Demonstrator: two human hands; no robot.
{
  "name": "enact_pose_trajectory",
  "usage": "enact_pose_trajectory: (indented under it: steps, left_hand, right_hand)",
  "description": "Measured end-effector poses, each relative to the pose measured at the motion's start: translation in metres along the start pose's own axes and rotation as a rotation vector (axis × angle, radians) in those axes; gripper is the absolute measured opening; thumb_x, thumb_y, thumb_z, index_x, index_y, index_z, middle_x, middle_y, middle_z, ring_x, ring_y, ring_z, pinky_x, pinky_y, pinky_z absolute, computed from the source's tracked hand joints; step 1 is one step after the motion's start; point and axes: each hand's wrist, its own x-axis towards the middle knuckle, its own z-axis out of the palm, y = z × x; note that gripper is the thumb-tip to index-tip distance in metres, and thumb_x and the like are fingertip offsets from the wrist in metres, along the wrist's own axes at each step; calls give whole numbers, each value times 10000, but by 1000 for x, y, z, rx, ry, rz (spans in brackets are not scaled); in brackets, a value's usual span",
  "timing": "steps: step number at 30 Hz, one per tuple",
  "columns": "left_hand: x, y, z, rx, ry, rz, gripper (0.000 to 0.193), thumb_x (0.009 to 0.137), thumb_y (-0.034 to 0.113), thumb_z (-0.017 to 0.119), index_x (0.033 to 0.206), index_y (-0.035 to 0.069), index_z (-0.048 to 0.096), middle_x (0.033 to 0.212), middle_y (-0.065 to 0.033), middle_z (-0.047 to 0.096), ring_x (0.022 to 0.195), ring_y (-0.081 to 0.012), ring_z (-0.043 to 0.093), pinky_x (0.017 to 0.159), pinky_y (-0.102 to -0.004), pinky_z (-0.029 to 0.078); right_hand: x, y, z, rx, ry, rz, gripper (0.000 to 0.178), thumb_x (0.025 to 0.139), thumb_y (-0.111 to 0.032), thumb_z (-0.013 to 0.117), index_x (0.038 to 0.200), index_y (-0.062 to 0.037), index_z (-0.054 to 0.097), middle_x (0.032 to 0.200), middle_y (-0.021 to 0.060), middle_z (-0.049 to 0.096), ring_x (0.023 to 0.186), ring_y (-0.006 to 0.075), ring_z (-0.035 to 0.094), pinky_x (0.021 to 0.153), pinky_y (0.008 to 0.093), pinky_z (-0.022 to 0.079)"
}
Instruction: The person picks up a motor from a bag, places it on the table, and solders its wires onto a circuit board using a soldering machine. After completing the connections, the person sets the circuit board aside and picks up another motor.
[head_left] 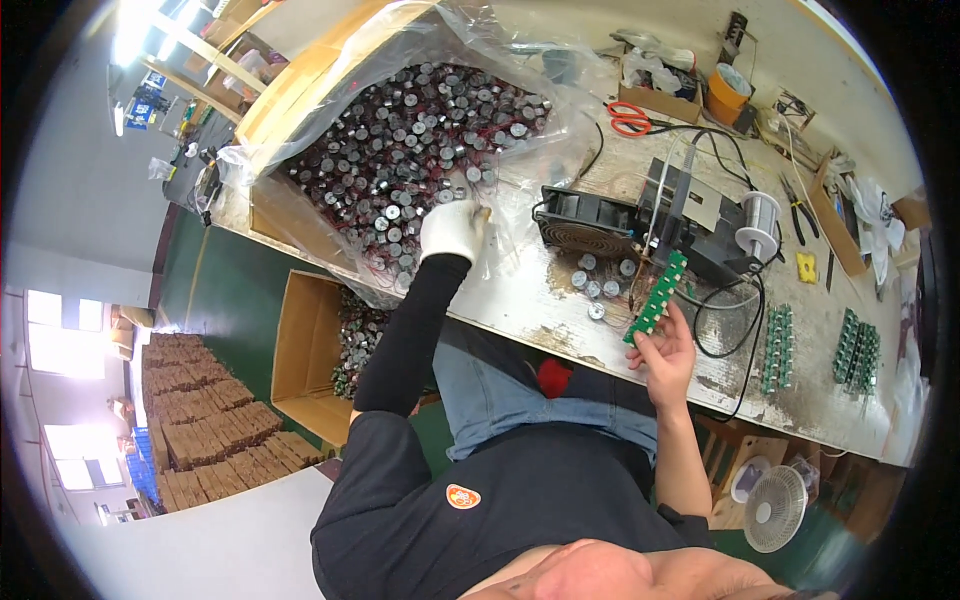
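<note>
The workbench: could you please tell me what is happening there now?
A person's bare right hand holds a green circuit strip near a black fan. The gloved left hand is at the edge of a large pile of small round metal parts; whether it grips one is unclear. More green strips lie to the right on the workbench.

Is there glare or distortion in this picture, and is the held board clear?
Head view: the windows and ceiling lamp glare white; head view: the table has a bowed front edge, and the picture's corners are dark; head view: the green circuit board in the right hand looks fairly sharp.
</note>
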Motion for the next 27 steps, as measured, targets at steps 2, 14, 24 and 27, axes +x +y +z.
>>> enact_pose_trajectory:
  steps: [2, 14, 24, 27]
  left_hand:
    - [-21, 10, -5, -29, -35, 21, 227, 827, 286, 603, 797, 77, 688, 761, -177, 640, 752, -357, 627, 686, -445, 487]
    - [-111, 36, -40, -409, -181, 102, 571, 744, 133, 712, 1264, 21, 503, 746, -26, 614, 558, -87, 524, 576, -228, 454]
    - [-93, 17, -43, -121, -74, 126, 307, 712, 172, 725, 980, 75, 612, 1002, -101, 585, 882, -287, 619, 749, -348, 506]
    - [-97, 14, -30, -88, -57, 134, 340, 695, 178, 751, 990, 75, 619, 961, -100, 597, 842, -281, 622, 731, -339, 504]
  right_hand:
    - [1, 1, -1, 1, -14, 12, 616, 835, 77, 589, 1383, 27, 312, 1165, 181, 542, 658, 152, 614, 482, 233, 489]
    - [5, 3, -2, -28, -18, 13, 599, 843, 66, 587, 1380, 23, 324, 1181, 187, 534, 667, 145, 612, 480, 229, 485]
    - [2, 4, -3, -35, 3, -2, 594, 836, 75, 592, 1371, 23, 338, 1159, 179, 548, 670, 149, 616, 479, 226, 481]
    - [3, 3, 0, -1, 2, -1, 596, 836, 77, 592, 1372, 23, 334, 1166, 181, 547, 674, 151, 618, 481, 227, 483]
